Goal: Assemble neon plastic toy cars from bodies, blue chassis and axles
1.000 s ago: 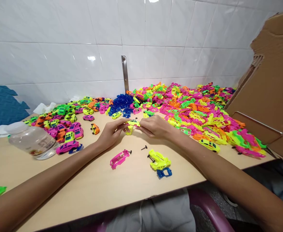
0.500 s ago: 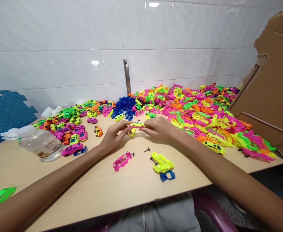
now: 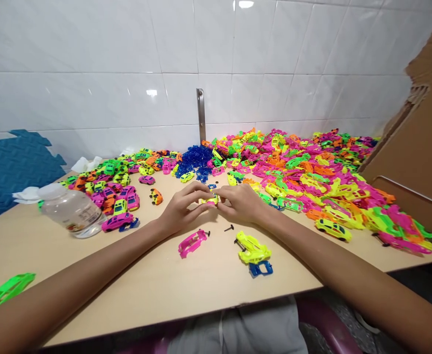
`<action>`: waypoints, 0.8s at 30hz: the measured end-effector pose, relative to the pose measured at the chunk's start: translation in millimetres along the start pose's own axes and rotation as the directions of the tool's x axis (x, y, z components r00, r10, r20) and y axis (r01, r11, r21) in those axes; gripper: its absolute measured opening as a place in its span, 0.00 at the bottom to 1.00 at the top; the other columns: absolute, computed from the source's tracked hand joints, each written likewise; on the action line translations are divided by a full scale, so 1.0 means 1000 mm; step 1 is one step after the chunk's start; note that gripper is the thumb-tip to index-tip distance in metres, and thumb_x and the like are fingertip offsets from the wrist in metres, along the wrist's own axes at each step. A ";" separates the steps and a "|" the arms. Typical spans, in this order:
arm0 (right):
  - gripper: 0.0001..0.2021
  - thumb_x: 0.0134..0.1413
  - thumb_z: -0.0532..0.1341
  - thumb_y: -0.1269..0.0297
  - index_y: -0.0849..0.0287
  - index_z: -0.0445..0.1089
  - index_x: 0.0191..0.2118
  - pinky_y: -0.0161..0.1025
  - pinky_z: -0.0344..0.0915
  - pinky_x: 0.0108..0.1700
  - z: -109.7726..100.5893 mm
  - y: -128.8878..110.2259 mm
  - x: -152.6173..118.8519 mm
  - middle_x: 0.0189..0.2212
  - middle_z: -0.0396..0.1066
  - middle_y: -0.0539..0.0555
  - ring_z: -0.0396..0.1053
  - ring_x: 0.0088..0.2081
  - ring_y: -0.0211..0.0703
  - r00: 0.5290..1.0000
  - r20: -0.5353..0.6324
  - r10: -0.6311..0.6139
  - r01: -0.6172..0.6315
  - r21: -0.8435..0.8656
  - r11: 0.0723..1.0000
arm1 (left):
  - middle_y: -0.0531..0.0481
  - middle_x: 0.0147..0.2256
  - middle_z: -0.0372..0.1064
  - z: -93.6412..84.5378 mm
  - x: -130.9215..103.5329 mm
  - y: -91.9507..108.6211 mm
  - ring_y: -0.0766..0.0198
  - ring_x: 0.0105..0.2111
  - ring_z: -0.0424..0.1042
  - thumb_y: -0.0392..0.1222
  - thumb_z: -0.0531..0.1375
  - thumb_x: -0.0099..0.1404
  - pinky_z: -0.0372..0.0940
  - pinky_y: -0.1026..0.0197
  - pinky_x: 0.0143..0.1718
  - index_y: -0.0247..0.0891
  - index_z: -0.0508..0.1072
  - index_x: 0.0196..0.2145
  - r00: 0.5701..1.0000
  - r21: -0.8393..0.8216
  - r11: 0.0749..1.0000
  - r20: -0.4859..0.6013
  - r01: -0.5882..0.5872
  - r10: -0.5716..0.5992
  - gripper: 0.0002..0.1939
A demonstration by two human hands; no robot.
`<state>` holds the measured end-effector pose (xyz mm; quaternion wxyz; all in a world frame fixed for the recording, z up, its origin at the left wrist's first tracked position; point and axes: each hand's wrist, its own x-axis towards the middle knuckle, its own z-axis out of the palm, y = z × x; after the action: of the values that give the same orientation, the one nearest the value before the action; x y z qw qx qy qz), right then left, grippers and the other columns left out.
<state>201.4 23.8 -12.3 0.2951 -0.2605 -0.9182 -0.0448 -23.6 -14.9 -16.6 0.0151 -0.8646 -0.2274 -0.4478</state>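
Note:
Between my two hands, at the middle of the table, is a small yellow toy car (image 3: pixel 210 199), mostly covered by fingers. My left hand (image 3: pixel 183 205) grips it from the left with bent fingers and thumb. From the right, my right hand (image 3: pixel 238 201) closes on its other end. Nearer to me lie a pink car shell (image 3: pixel 192 243) with a black axle at its end, a loose black axle (image 3: pixel 229 227), and a yellow car shell (image 3: pixel 253 248) touching a blue plastic insert (image 3: pixel 260 268).
Finished-looking toy cars (image 3: pixel 120 196) cluster at the left beside a tilted clear plastic jar (image 3: pixel 72 211). Blue inserts (image 3: pixel 197 160) are heaped at the back. A large pile of coloured car shells (image 3: pixel 297 172) spreads right, towards a cardboard box (image 3: pixel 418 137). A green shell (image 3: pixel 9 291) lies front left.
The car between my hands has turned, and less of it shows. My fingers have closed in around it. The whole view has shifted slightly.

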 end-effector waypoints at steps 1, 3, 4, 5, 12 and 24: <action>0.12 0.61 0.58 0.64 0.56 0.75 0.47 0.37 0.50 0.31 0.001 0.000 0.000 0.35 0.78 0.51 0.72 0.33 0.42 1.000 0.006 0.002 -0.002 -0.004 1.000 | 0.43 0.44 0.70 0.000 0.000 0.001 0.59 0.43 0.71 0.35 0.62 0.69 0.70 0.57 0.41 0.40 0.74 0.47 1.000 0.018 1.000 0.021 -0.001 0.001 0.09; 0.13 0.60 0.58 0.64 0.56 0.75 0.47 0.37 0.51 0.32 0.003 -0.001 -0.001 0.37 0.78 0.52 0.72 0.34 0.43 1.000 0.023 0.003 -0.002 -0.010 1.000 | 0.43 0.43 0.68 0.000 0.000 0.003 0.59 0.41 0.70 0.34 0.59 0.70 0.68 0.58 0.40 0.40 0.72 0.46 0.997 0.062 0.998 0.078 -0.005 0.000 0.07; 0.13 0.60 0.58 0.65 0.57 0.75 0.48 0.37 0.52 0.33 0.004 -0.001 -0.001 0.38 0.78 0.52 0.72 0.35 0.43 0.999 0.034 0.002 -0.002 -0.011 1.000 | 0.43 0.42 0.67 0.000 0.000 0.004 0.60 0.40 0.70 0.34 0.57 0.71 0.68 0.59 0.39 0.39 0.71 0.45 0.994 0.087 0.996 0.109 -0.009 0.000 0.07; 0.14 0.60 0.58 0.65 0.57 0.74 0.49 0.37 0.52 0.33 0.004 -0.001 -0.001 0.39 0.78 0.53 0.72 0.36 0.44 0.999 0.044 0.002 -0.001 -0.012 1.000 | 0.43 0.41 0.66 0.000 0.000 0.005 0.60 0.38 0.69 0.34 0.56 0.71 0.67 0.60 0.37 0.39 0.70 0.45 0.990 0.112 0.994 0.138 -0.014 -0.002 0.06; 0.09 0.57 0.59 0.67 0.58 0.73 0.43 0.39 0.51 0.33 0.007 -0.010 -0.001 0.37 0.75 0.53 0.71 0.36 0.45 0.997 0.077 0.011 -0.005 -0.074 0.997 | 0.47 0.35 0.59 0.003 0.000 0.013 0.64 0.28 0.61 0.36 0.52 0.72 0.60 0.63 0.29 0.37 0.66 0.40 0.970 0.297 0.947 0.235 -0.127 0.056 0.04; 0.07 0.61 0.58 0.62 0.58 0.67 0.32 0.38 0.50 0.32 0.013 -0.016 -0.001 0.32 0.72 0.52 0.66 0.31 0.41 0.996 0.062 0.071 -0.068 -0.051 0.996 | 0.49 0.33 0.60 0.006 0.002 0.017 0.63 0.30 0.63 0.36 0.54 0.72 0.61 0.62 0.30 0.39 0.67 0.36 0.994 0.288 0.958 0.103 -0.006 -0.025 0.05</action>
<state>187.3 12.4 -21.9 0.2605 -0.3009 -0.9161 -0.0486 -11.5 -28.5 -15.5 0.1265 -0.8746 -0.2946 -0.3638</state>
